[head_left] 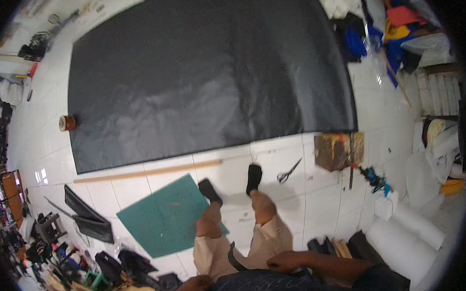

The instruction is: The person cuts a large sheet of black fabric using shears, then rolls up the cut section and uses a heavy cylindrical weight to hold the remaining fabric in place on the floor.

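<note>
My left hand (199, 286) is at my waist, against the dark shirt and beige shorts. My right hand (283, 261) rests at the other side of the shorts (272, 241). The fingers of both hands are too dim and small to make out. Between them a black strap end (234, 257) hangs at the front of the shorts. A large black sheet (203, 78) lies spread on the floor ahead of my feet. Scissors (288, 172) lie to the right of my feet, and a green cutting mat (160, 218) lies to the left.
Along the sheet's near edge runs a long wooden strip (150, 171). A round tin (67, 122) stands at its left edge, and a worn box (338, 151) at its near right corner. Black folded pieces (89, 216) lie left. White rolls (401, 242) and coloured scraps (400, 21) lie right.
</note>
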Demonstrator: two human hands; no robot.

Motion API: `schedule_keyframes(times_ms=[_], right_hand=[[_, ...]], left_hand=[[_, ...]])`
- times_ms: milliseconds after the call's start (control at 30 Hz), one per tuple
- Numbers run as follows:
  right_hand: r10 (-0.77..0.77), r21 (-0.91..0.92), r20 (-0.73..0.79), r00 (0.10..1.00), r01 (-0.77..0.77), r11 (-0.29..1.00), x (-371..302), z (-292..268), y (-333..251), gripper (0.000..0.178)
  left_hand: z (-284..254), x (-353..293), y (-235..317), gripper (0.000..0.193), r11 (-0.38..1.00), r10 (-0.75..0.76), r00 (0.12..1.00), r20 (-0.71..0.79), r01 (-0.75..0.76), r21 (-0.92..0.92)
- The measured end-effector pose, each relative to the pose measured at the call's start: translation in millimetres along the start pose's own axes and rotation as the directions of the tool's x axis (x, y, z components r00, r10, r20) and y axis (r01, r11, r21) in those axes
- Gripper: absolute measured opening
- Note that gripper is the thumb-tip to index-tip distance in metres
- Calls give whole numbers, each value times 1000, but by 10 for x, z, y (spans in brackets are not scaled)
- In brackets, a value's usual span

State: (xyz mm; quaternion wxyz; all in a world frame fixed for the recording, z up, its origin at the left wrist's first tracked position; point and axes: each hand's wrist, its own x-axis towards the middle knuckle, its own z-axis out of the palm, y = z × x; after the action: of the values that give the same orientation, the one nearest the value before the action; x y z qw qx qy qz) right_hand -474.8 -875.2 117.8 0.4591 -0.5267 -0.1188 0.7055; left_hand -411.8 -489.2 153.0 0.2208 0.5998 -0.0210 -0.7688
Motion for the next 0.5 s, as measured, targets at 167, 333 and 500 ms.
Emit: schedule_keyframes(times_ms=[167, 333, 500], right_hand=[[-54, -23, 548, 835, 80, 997, 1069, -704, 758, 38], [59, -488, -269, 961, -189, 852, 2824, -3219, 1479, 38], [-522, -565, -824, 218, -256, 784, 3598, -5519, 1344, 60]], left_hand=[[430, 1145, -686, 43, 931, 289, 915, 280, -337, 140], [-1281, 2381, 703, 42, 935, 278, 945, -170, -225, 276], [-2308, 3284, 316, 52, 977, 202, 501, -841, -169, 133]])
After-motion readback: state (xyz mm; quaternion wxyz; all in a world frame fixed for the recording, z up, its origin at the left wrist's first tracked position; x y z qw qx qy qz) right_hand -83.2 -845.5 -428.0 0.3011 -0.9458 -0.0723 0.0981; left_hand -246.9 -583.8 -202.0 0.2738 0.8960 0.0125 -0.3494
